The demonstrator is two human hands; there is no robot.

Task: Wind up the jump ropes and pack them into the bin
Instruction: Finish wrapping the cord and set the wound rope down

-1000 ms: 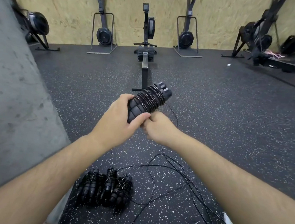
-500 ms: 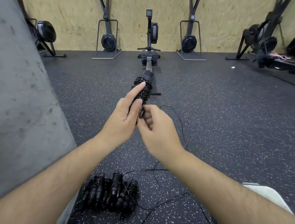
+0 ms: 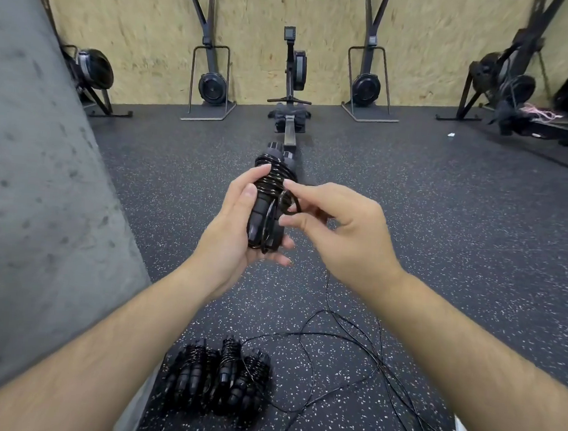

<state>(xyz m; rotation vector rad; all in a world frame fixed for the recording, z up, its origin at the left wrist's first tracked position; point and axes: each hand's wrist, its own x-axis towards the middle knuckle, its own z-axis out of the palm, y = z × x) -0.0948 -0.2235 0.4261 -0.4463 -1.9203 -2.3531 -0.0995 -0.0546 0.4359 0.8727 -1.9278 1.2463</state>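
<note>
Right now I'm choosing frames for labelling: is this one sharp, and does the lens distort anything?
Head view: left hand and right hand with the jump rope are sharp; exercise machines far right are smeared; the grey wall bows, wide-angle.

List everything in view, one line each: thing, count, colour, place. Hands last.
held jump rope: one, black, centre, cord partly wound round both handles
wound jump ropes: several, black, floor, bottom centre
loose cord: black, floor, right of that pile
rowing machine: one, black, straight ahead
upright machines: two, black, against far wall
floor: dark speckled
pillar: one, grey, left
left hand: grips the handles
right hand: pinches a cord loop beside them
</note>
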